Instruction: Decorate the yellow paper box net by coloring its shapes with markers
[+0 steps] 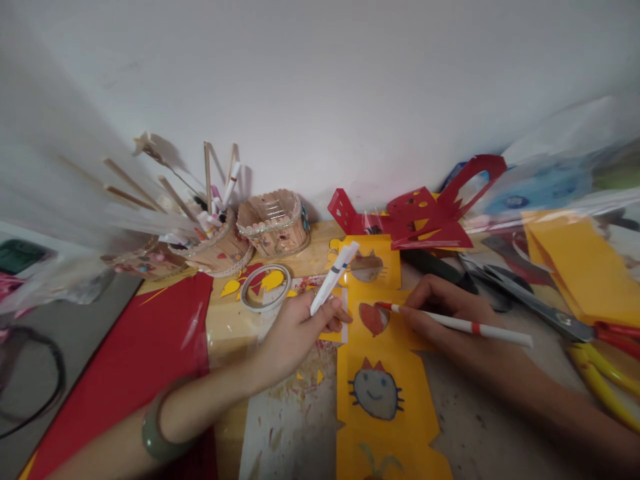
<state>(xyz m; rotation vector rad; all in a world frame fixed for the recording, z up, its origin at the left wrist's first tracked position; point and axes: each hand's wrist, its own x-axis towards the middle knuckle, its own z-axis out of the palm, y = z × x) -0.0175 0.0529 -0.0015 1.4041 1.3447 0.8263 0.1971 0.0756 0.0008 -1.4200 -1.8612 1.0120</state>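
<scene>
A yellow paper cutout (350, 373) lies in front of me with drawings on it: a heart (373, 320) mostly coloured red, a smiling cat face (376, 393) below it and another face with whiskers (367, 268) above. My right hand (445, 310) pinches a white marker (460, 325) with a red band, its red tip at the heart's upper right edge. My left hand (300, 320) grips a white marker (334, 277) with a dark blue band, pointing up and away. Its fingertips rest near the cutout's left edge.
Red paper (145, 360) lies left, a tape roll (266, 287) nearer the middle. Behind stand a wooden-slat basket (274, 227) and a pen holder (220, 247) with sticks and markers. A folded red paper piece (420, 217) sits by the wall; scissors (545, 303) lie right.
</scene>
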